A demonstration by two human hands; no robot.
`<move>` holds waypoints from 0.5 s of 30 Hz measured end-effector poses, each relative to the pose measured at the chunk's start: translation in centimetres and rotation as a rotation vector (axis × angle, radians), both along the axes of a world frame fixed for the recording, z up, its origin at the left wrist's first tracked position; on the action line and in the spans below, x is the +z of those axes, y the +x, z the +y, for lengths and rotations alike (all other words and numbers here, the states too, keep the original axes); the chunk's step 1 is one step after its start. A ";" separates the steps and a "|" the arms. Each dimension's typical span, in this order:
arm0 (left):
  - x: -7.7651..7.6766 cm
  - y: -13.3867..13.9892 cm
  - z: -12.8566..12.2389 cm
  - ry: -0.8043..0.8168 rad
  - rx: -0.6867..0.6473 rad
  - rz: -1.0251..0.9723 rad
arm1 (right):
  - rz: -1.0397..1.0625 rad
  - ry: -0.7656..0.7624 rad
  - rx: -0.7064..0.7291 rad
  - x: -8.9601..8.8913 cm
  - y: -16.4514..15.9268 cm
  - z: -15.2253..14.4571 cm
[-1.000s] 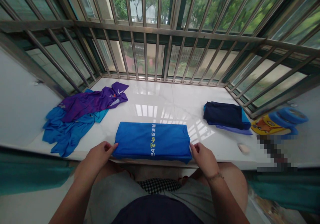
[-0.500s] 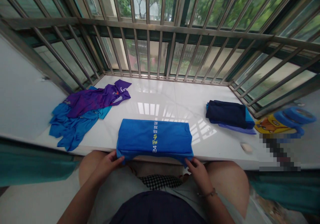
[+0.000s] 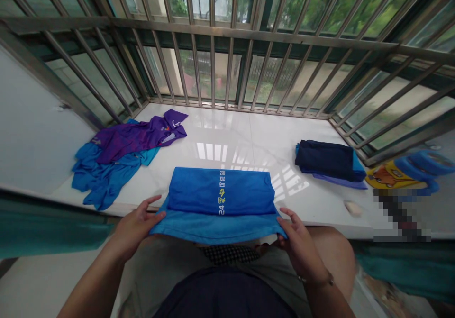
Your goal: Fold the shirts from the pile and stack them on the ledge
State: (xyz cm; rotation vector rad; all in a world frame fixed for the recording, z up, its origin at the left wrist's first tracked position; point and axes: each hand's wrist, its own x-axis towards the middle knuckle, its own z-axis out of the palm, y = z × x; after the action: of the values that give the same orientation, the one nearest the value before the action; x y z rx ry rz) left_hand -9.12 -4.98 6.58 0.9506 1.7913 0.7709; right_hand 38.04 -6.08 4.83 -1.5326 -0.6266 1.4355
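Note:
A blue shirt (image 3: 194, 191) lies folded into a wide band on the white ledge, with white and yellow lettering down its middle. Its lighter blue lower edge is spread toward me and hangs a little past the ledge's front. My left hand (image 3: 138, 225) pinches the left corner of that edge between thumb and fingers. At the right corner, my right hand (image 3: 293, 232) grips the cloth in the same way, its index finger raised. Between the two hands the edge is drawn out and sags slightly in the middle.
Rumpled purple and blue shirts (image 3: 131, 142) lie at the left of the ledge (image 3: 227, 133). Folded dark clothes (image 3: 325, 160) are stacked at the right, beside a yellow and blue bottle (image 3: 394, 173) and a small pale object (image 3: 353, 208). Metal bars (image 3: 213, 71) close off the window behind.
Both hands have moved apart and lifted slightly, drawing the shirt's lower edge up and outward. A lighter blue strip of cloth now shows below the folded band.

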 end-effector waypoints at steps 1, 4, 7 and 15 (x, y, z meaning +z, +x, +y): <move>0.4 0.1 0.4 0.015 0.018 -0.158 | 0.032 0.016 -0.003 0.9 -0.2 0.8; 1.0 0.9 2.0 0.077 0.151 -0.471 | 0.122 0.061 -0.034 2.4 -0.6 3.8; 0.3 2.1 3.4 0.125 0.295 -0.600 | 0.116 0.105 -0.068 1.8 -1.0 6.4; -1.9 2.0 3.0 0.220 0.069 0.279 | -0.873 0.303 0.148 -1.8 -0.1 7.3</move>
State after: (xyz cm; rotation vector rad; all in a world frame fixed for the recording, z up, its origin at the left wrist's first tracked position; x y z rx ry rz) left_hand -7.13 -1.93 4.66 1.1931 2.0168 0.9295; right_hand 37.93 1.26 3.02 -1.8519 -1.4214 0.6576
